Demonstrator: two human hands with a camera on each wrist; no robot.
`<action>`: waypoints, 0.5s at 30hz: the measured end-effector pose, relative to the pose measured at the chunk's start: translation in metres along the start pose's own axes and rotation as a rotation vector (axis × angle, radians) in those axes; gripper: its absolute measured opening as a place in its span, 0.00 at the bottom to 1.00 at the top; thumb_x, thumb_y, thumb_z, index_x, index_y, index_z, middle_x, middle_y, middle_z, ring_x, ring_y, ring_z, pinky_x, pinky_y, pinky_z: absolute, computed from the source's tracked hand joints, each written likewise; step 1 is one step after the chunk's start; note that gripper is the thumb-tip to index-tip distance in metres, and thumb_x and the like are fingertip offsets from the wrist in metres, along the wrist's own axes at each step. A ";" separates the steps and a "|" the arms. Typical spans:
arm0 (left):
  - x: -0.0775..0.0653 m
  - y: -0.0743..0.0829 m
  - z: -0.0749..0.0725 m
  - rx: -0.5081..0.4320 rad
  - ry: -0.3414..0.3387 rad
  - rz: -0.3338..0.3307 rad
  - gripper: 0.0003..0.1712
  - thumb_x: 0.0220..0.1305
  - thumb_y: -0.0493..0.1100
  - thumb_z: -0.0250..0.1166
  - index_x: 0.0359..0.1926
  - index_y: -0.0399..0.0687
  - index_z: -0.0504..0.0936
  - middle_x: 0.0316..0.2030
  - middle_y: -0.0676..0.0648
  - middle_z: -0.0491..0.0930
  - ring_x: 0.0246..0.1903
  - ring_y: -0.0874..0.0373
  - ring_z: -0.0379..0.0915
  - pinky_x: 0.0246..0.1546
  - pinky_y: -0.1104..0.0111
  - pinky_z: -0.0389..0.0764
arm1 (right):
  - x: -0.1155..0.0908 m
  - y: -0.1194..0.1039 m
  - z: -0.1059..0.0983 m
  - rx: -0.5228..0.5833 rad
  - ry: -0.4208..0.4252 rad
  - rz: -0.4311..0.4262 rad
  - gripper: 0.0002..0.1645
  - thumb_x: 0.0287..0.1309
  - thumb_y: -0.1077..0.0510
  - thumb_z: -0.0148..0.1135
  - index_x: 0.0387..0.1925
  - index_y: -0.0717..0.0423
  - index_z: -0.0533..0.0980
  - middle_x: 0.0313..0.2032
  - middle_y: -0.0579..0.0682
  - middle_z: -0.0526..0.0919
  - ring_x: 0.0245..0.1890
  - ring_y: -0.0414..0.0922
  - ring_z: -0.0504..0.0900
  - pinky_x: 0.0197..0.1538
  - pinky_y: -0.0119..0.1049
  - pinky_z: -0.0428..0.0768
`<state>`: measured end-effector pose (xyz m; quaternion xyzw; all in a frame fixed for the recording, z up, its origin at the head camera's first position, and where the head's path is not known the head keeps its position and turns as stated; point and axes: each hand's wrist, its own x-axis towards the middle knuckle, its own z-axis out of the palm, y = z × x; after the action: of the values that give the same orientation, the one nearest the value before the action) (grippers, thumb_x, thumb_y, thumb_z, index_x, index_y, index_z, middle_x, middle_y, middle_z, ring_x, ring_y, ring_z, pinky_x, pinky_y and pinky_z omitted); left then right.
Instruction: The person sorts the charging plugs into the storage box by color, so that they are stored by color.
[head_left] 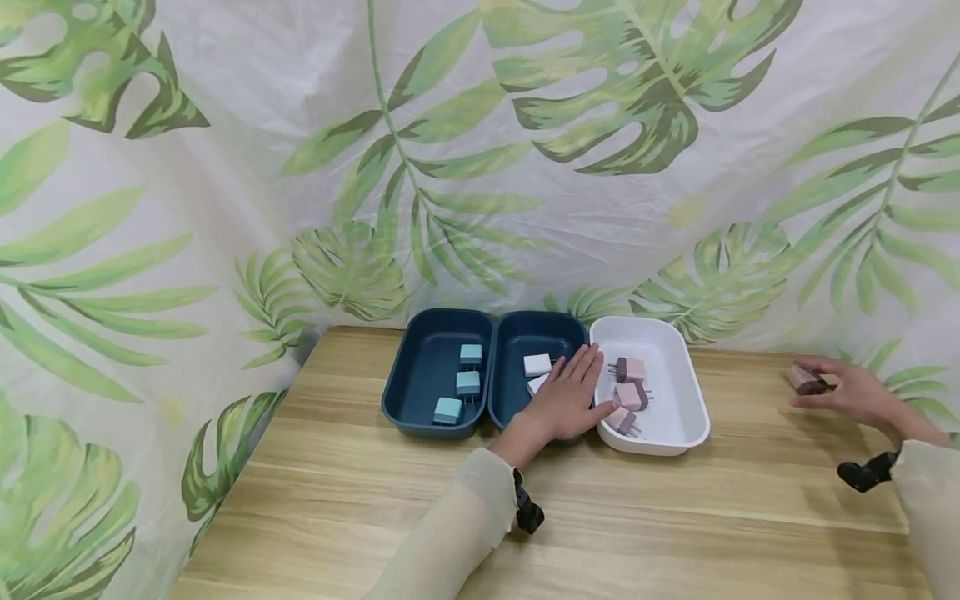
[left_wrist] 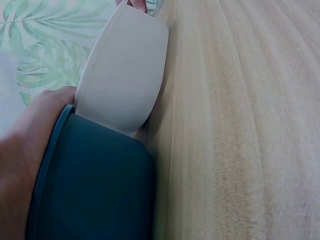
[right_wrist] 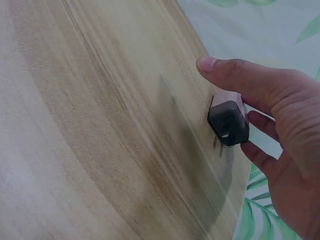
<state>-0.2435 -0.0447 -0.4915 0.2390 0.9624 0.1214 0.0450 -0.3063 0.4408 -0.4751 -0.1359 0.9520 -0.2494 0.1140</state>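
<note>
My left hand (head_left: pixel 567 400) lies with straight fingers over the middle blue bin (head_left: pixel 513 329) and the near side of the white bin (head_left: pixel 697 417). It partly covers white charger plugs (head_left: pixel 537 365) in that blue bin. In the left wrist view, the hand rests along the blue bin's rim. At the right, my right hand (head_left: pixel 855 396) reaches around a pink and dark-grey charger plug (head_left: pixel 806 380) near the table's back edge. The right wrist view shows the thumb standing off this plug (right_wrist: pixel 228 122), with other fingertips right at its far side.
Several pink and grey plugs (head_left: pixel 632 396) lie in the white bin. A left blue bin (head_left: pixel 420 392) holds teal charger plugs (head_left: pixel 447 410). All three bins stand side by side on the wooden table (head_left: pixel 637 525), against a leaf-patterned cloth (head_left: pixel 465 67).
</note>
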 end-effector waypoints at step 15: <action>0.000 -0.001 -0.001 -0.008 -0.002 0.003 0.49 0.82 0.70 0.43 0.87 0.48 0.40 0.86 0.51 0.31 0.85 0.57 0.24 0.84 0.54 0.38 | -0.004 -0.008 0.010 -0.024 0.071 -0.089 0.43 0.59 0.53 0.80 0.67 0.73 0.72 0.62 0.78 0.72 0.56 0.73 0.76 0.40 0.33 0.76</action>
<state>-0.2436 -0.0456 -0.4907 0.2404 0.9615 0.1251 0.0466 -0.2981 0.4305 -0.4793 -0.1705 0.9514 -0.2475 0.0675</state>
